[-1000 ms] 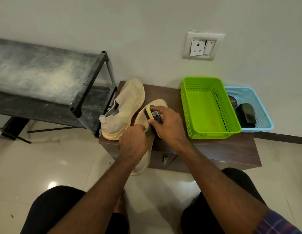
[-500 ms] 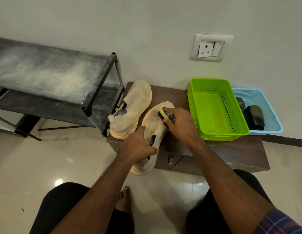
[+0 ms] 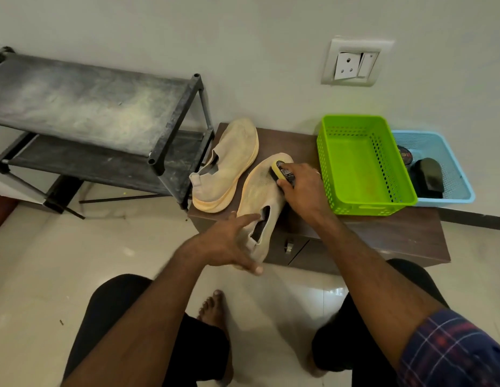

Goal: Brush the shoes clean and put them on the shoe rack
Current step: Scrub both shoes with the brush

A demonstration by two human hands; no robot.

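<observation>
Two beige knit shoes with pale orange soles lie on a low dark wooden table [image 3: 382, 233]. The left shoe [image 3: 229, 160] rests untouched beside the rack. The near shoe [image 3: 260, 191] sticks out over the table's front edge, and my left hand [image 3: 232, 244] holds its heel end from the left and below. My right hand [image 3: 301, 188] presses a yellow-backed brush [image 3: 280, 170] onto the near shoe's toe area. The black two-shelf shoe rack [image 3: 89, 107] stands to the left, dusty, with nothing on its shelves.
A green perforated basket [image 3: 363, 202] sits on the table right of the shoes, with nothing in it. Behind it a light blue basket [image 3: 452, 196] holds a black brush [image 3: 427, 177] and a polish tin [image 3: 405, 156]. A wall socket [image 3: 354, 62] is above. My knees and a bare foot [image 3: 212, 308] are below.
My right hand has slid the brush forward from the shoe's middle toward the toe. My left hand has shifted back to the heel. The camera view has also drifted left.
</observation>
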